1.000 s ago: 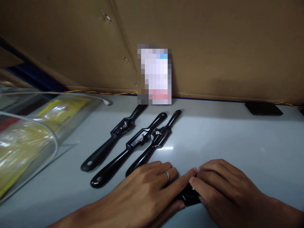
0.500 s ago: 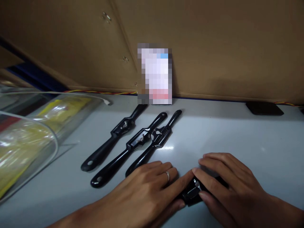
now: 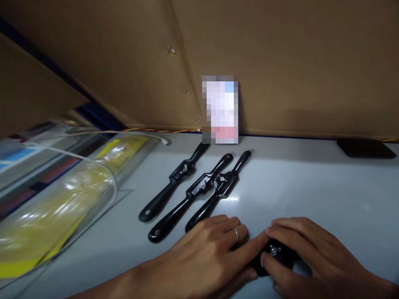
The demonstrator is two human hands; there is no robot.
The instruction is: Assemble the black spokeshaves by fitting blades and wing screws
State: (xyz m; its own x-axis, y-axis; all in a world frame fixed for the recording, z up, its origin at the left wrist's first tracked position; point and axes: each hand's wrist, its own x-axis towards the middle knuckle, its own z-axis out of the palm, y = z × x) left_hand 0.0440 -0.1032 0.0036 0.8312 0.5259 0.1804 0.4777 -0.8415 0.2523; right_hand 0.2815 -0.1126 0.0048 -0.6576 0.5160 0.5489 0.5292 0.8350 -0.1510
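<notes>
My left hand (image 3: 215,253) wears a ring and is closed around one end of a black spokeshave (image 3: 284,254), its index finger stretched along the body. From the other side my right hand (image 3: 324,253) grips the same tool, fingers over the top and thumb on the near side by a small silver screw. Both handles of this spokeshave are mostly hidden under the hands. Beyond my left hand three more black spokeshaves lie slanted side by side: a left one (image 3: 179,174), a middle one (image 3: 195,191) and a right one (image 3: 229,185), whose near end almost meets my knuckles.
A blurred-out upright panel (image 3: 222,110) leans on the cardboard wall (image 3: 305,62) behind the table (image 3: 311,182). Clear plastic packaging with yellow inside (image 3: 68,207) lies at left, a white cable (image 3: 114,182) looping over it. A flat black object (image 3: 366,149) rests at back right.
The view has swung left, so everything sits further right in the picture. My right thumb has shifted on the spokeshave's body. Both hands keep hold of it; the other spokeshaves lie still.
</notes>
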